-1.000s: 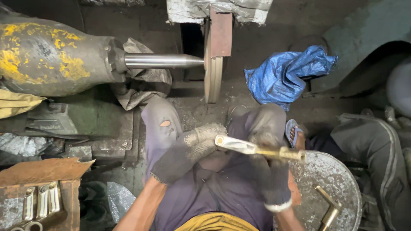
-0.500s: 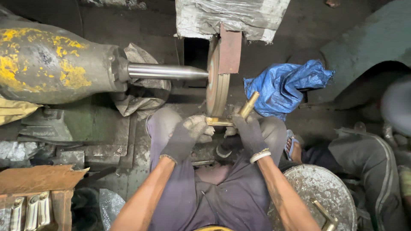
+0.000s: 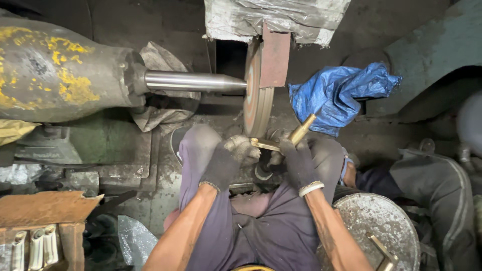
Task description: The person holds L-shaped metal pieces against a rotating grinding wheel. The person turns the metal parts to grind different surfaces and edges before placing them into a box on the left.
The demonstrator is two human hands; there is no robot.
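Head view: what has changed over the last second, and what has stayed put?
Both hands, left hand and right hand, carried the brass piece up from over the lap to the wheel; its flat end now meets the wheel's lower edge, and its round end tilts up to the right. Neither hand let go. The shaft, blue bag and round metal lid stayed as they were.

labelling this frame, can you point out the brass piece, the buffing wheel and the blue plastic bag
brass piece (image 3: 303,131), head view, on the bare rod end above the right hand
buffing wheel (image 3: 257,103), head view, on its rim face
blue plastic bag (image 3: 335,95), head view, on its crumpled middle
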